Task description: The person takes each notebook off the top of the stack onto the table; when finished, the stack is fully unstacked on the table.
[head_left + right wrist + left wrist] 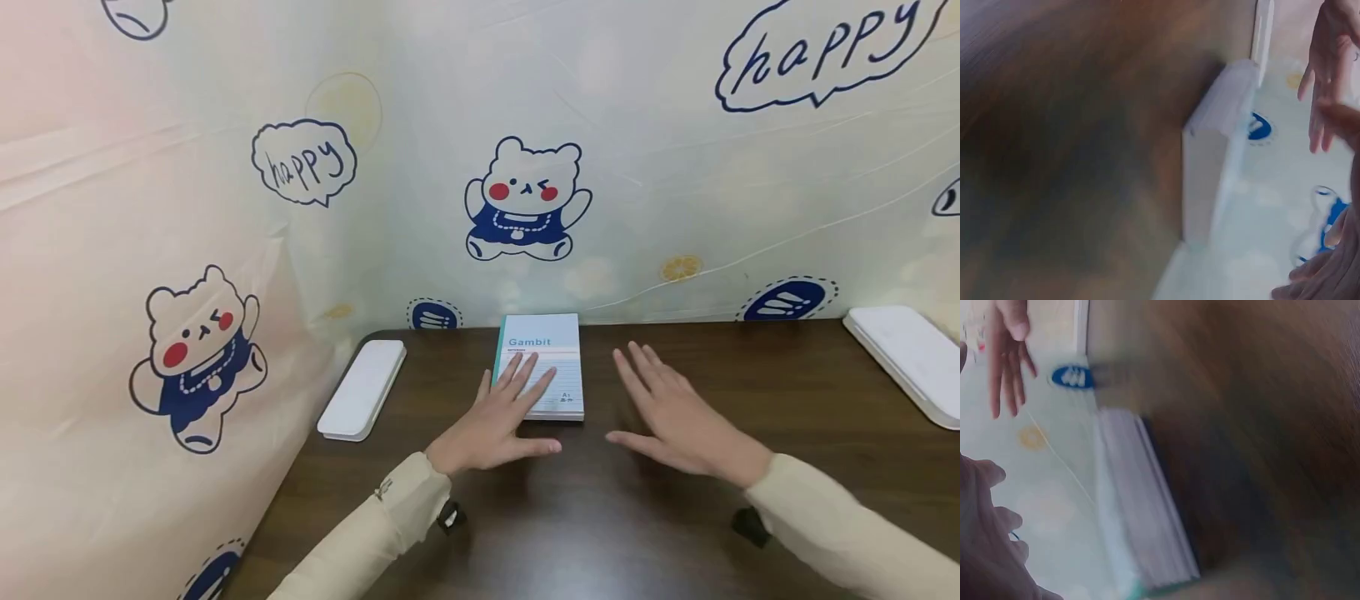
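A notebook [567, 367] with a pale blue cover marked "Gambit" and a teal spine lies flat near the table's back edge. Its thick page edge [1147, 500] shows in the left wrist view; whether it is one notebook or a pile, I cannot tell. My left hand [498, 421] is spread over its left and lower part, hiding some of the cover, and appears to hover above it. To the notebook's right, apart from it, my right hand [678, 421] is held with straight fingers above the table. Neither hand holds anything.
On the dark wooden table [592, 533], a white flat case-like object [363, 390] lies at the left edge and a similar white object [907, 358] at the far right. A printed curtain [420, 208] hangs right behind the table and along its left side.
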`<state>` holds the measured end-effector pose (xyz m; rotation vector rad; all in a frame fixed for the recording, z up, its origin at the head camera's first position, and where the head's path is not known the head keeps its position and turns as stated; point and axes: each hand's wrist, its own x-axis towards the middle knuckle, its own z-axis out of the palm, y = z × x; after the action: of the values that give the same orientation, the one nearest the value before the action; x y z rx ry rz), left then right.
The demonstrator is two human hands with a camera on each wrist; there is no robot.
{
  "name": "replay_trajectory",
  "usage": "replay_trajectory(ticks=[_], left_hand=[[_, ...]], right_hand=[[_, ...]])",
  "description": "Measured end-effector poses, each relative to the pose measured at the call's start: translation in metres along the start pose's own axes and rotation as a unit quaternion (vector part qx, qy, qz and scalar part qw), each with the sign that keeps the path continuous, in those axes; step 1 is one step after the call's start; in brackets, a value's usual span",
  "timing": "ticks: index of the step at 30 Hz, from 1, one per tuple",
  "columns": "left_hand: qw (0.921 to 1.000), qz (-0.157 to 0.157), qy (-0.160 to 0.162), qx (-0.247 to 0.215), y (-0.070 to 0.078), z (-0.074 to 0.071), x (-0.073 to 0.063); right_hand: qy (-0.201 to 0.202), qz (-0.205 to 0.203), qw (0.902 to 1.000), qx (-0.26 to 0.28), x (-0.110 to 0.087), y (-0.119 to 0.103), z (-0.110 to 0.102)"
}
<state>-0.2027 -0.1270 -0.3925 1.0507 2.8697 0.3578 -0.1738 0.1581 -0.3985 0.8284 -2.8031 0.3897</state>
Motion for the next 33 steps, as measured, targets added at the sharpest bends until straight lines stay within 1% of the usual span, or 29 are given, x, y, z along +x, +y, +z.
replay_trajectory(ticks=[2,4,7,8,10,13,16,19,23,27,30,32,33], left_hand=[[0.9994,-0.030,0.006,-0.014,-0.013,0.008,0.005],[0.9971,-0.069,0.017,-0.027,-0.026,0.017,0.012],[0.9893,-0.133,0.035,-0.048,-0.044,0.031,0.023],[0.9865,-0.150,0.037,-0.054,-0.048,0.036,0.027],[0.9821,-0.172,0.034,-0.068,-0.054,0.045,0.031],[0.9803,-0.182,0.018,-0.074,-0.057,0.054,0.034],[0.9798,-0.187,0.019,-0.070,-0.057,0.056,0.033],[0.9786,-0.192,0.035,-0.066,-0.057,0.053,0.033],[0.9745,-0.193,0.062,-0.096,-0.056,0.047,0.037],[0.9678,-0.198,0.084,-0.132,-0.055,0.043,0.040],[0.9599,-0.205,0.104,-0.161,-0.055,0.040,0.042],[0.9500,-0.214,0.132,-0.185,-0.055,0.037,0.043],[0.9419,-0.222,0.150,-0.202,-0.055,0.036,0.044]], right_hand=[[-0.006,0.020,0.9997,0.015,0.013,-0.004,0.020],[-0.019,0.036,0.9987,0.032,0.028,-0.007,0.039],[-0.034,0.052,0.9969,0.048,0.046,-0.009,0.064],[-0.040,0.058,0.9964,0.048,0.050,-0.009,0.070],[-0.055,0.071,0.9949,0.045,0.056,-0.009,0.080],[-0.075,0.082,0.9931,0.038,0.060,-0.011,0.088],[-0.079,0.080,0.9929,0.039,0.064,-0.014,0.090],[-0.069,0.073,0.9944,0.036,0.068,-0.016,0.088],[-0.068,0.072,0.9945,0.033,0.069,-0.017,0.086],[-0.073,0.072,0.9938,0.042,0.069,-0.017,0.086],[-0.074,0.072,0.9936,0.045,0.069,-0.017,0.087],[-0.072,0.072,0.9938,0.044,0.069,-0.016,0.087],[-0.070,0.071,0.9940,0.045,0.069,-0.016,0.088]])
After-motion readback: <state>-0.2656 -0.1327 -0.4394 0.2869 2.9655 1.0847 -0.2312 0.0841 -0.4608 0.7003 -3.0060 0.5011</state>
